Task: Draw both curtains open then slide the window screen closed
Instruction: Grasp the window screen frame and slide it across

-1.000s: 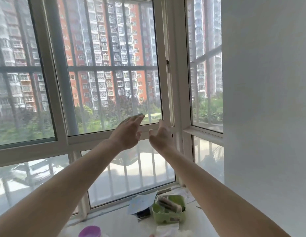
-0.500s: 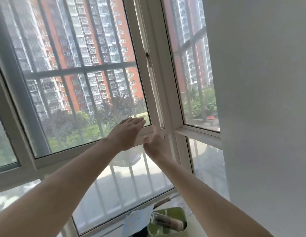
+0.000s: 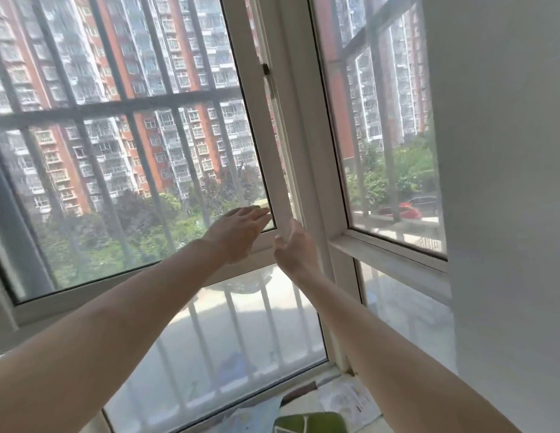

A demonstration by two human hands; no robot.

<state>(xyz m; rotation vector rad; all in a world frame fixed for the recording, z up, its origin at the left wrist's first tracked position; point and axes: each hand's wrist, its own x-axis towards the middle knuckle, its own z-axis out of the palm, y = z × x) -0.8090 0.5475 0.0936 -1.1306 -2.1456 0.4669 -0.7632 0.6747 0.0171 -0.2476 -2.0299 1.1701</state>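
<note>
The window screen is a grey mesh panel in a white frame that fills the left and middle of the view. My left hand lies flat, fingers stretched, at the screen's lower right corner. My right hand is just to its right, fingers pointing up against the screen's white right stile, thumb apart, holding nothing. A small dark latch sits high on that stile. A plain white surface covers the right side; I cannot tell whether it is curtain or wall.
A fixed side window stands right of the corner post. Below the screen is a frosted lower pane with bars behind it. A green box and papers lie on the sill at the bottom.
The view has tilted and closed in on the window's right corner. Both hands have stayed at the screen's lower right corner, the right hand now up against the stile. The green box has slipped mostly out of view.
</note>
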